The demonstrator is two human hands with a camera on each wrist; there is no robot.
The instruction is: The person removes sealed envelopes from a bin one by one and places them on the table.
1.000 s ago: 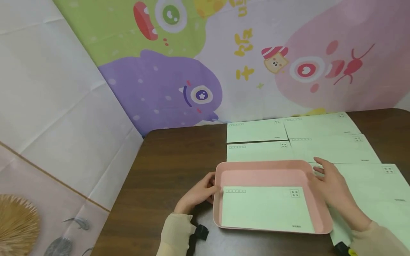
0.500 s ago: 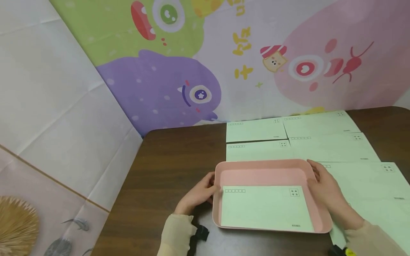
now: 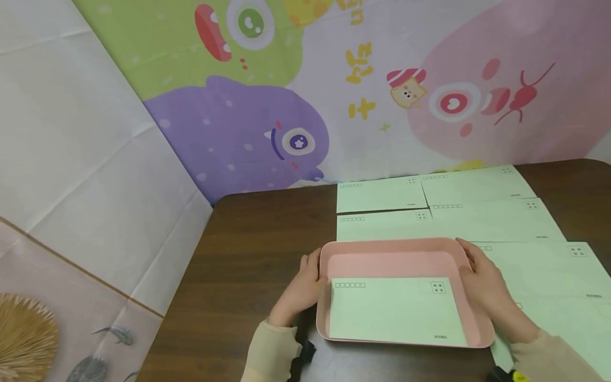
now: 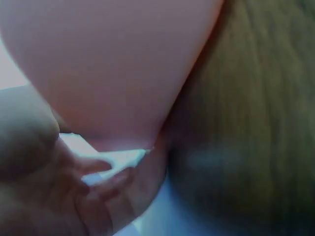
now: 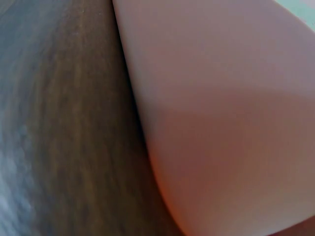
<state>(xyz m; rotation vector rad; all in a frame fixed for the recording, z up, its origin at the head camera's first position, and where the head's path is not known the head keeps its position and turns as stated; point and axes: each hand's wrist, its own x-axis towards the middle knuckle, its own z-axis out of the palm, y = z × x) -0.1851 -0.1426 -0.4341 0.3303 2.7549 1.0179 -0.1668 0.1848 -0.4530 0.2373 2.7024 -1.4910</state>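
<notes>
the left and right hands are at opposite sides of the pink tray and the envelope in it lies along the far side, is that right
One part is off: the envelope lies along the near side of the pink tray, as the head view shows. The left hand and right hand are indeed at opposite sides.

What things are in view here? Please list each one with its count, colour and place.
Wooden table: one, dark brown, across the foreground.
Rectangular tray: one, pink, on the table.
Top envelope: one visible, pale green, inside the tray.
Loose envelopes: six visible, pale green, on the table behind and right of the tray.
Cartoon backdrop: one, multicoloured, behind the table.
Printed sheet: one, white and pale pink, at left.
Sleeves: two, cream, on both arms.
Left grip: one, bare, at the tray's left wall.
Right grip: one, bare, at its right wall.
</notes>
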